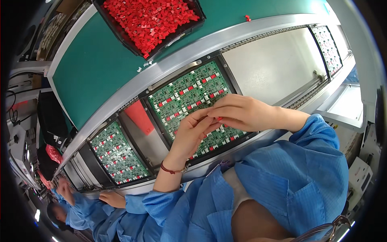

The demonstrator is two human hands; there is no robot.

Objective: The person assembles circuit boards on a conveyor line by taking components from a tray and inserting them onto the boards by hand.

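Note:
My left hand and my right hand meet over the middle green circuit board panel, which sits in a black frame. A small red connector shows between the fingertips of my right hand, which are pinched together. The fingers of my left hand are also closed, their tips up against the right ones; whatever they grip is hidden. Rows of red and white connectors stand on the panel. Both hands cover part of its lower middle.
Beyond the conveyor rail, a black bin holds many red connectors on a green bench. Loose white connectors lie beside it. Other framed panels sit left and far right. At lower left, a co-worker's hand rests near the conveyor.

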